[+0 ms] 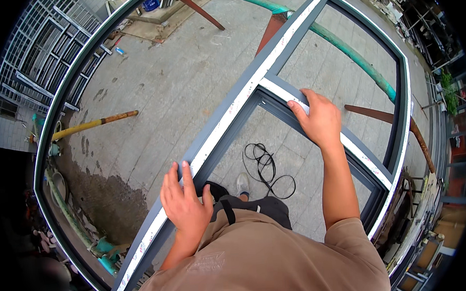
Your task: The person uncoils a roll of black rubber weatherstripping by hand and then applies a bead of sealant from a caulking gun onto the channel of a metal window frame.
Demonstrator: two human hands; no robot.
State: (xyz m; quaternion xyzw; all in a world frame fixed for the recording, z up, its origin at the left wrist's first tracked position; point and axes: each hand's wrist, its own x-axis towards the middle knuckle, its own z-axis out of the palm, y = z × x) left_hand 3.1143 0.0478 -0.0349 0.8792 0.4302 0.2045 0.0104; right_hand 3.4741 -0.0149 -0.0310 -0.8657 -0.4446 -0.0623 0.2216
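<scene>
A large grey window frame with white, printed protective film along its bars surrounds me. A long bar crosses it diagonally, and a shorter crossbar branches off to the right. My left hand rests on the long bar with its fingers stretched across the film and the thumb apart. On the shorter bar, my right hand has its fingers bent over the edge, gripping it. Something whitish shows beside the right thumb; whether it is film or a loose piece I cannot tell.
A black looped cord lies on the paved floor by my shoe. Green pipe and rusty metal legs show beneath the frame. A yellow pipe juts in at left, near stacked metal grilles.
</scene>
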